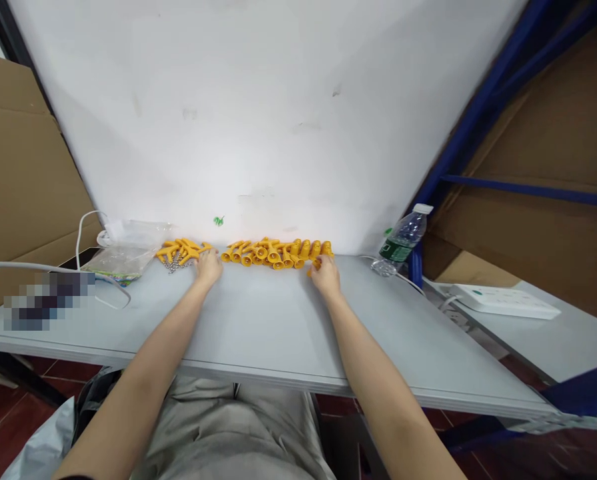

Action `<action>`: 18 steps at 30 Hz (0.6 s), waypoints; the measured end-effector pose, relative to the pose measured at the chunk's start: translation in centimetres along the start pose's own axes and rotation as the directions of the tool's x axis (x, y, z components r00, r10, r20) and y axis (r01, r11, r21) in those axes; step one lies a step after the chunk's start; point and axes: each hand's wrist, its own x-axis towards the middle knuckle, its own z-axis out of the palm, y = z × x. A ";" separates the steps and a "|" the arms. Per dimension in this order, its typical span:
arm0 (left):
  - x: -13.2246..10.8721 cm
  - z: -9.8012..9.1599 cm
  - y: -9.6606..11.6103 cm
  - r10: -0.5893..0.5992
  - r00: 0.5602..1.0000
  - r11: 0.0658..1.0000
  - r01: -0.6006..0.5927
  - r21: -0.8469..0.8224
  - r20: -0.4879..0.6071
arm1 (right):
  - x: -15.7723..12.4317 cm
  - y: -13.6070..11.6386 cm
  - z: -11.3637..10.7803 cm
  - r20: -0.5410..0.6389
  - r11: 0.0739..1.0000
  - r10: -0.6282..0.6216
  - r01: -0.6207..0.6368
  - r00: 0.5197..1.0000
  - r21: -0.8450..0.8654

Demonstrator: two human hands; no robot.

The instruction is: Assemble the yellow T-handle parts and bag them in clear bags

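Observation:
My left hand point(209, 267) rests at the right edge of a pile of yellow branched plastic pieces point(181, 249). Its fingers are bent together and touch the pile; whatever lies between them is hidden. Small metal screws point(172, 265) lie along the front of that pile. My right hand point(327, 275) is closed on a small yellow plastic piece point(314, 267), mostly covered by the fingers. Just behind it stand several yellow upright pieces point(305, 249) in a row. Between my hands lies a heap of yellow flared, funnel-like pieces point(261, 253), their round openings facing me.
A clear plastic bag point(128, 257) and a white cable point(78, 233) lie at the left, near a blurred-out object point(48, 301). At the right a water bottle point(403, 239) leans by the blue frame point(436, 180). Beyond is a white power strip point(506, 301). A white panel point(278, 120) rises behind the table point(268, 327).

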 end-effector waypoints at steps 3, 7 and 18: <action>1.2 -0.2 -1.0 -0.020 0.998 0.993 0.013 0.117 0.059 | 0.0 0.5 0.5 -0.045 0.999 -0.021 0.023 0.999 0.038; 1.9 0.0 -2.2 0.016 0.993 0.982 -0.039 0.186 0.121 | 0.0 0.9 0.9 -0.038 0.999 0.010 -0.008 0.999 0.050; 2.4 -0.3 -0.9 -0.241 0.961 0.864 0.150 -0.481 -0.134 | 1.1 1.2 2.0 -0.077 0.994 0.010 -0.001 0.997 0.112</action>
